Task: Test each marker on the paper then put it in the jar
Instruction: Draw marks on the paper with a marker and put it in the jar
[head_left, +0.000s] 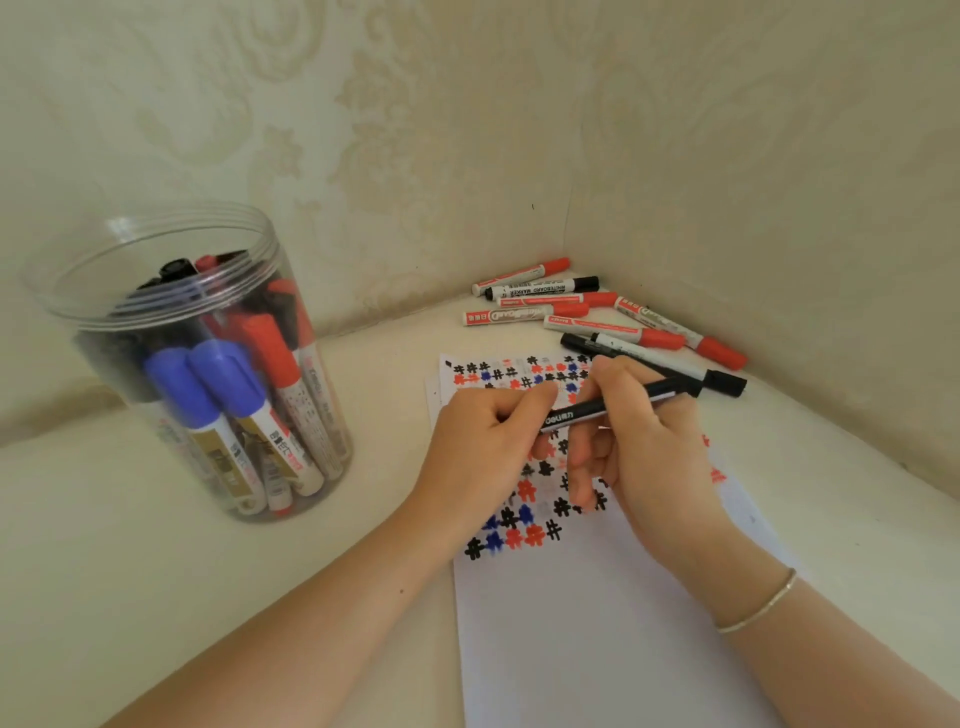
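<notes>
Both hands meet over the paper (597, 623) on a black marker (618, 402), which lies almost level between them, above the sheet. The left hand (483, 447) is closed around the marker's near end, thumb and forefinger pinched on it; the right hand (644, 441) is wrapped around the middle of the barrel, with the far end sticking out past the knuckles toward the right wall. Whether the left hand grips a cap or the barrel itself is hard to tell, since the fingers cover that end.

The paper lies on the cream bench (156, 597), running from the near edge toward the back right corner. Rows of small black, red and blue marks (514, 535) fill its far half, partly hidden under the hands.

A heap of loose markers (582, 312), mostly red-capped with a few black, lies in the back right corner just beyond the paper. The clear jar (197, 364) stands upright well apart to the left, near the back edge, holding blue, red and black markers. A thin bracelet (758, 603) circles the right wrist.
</notes>
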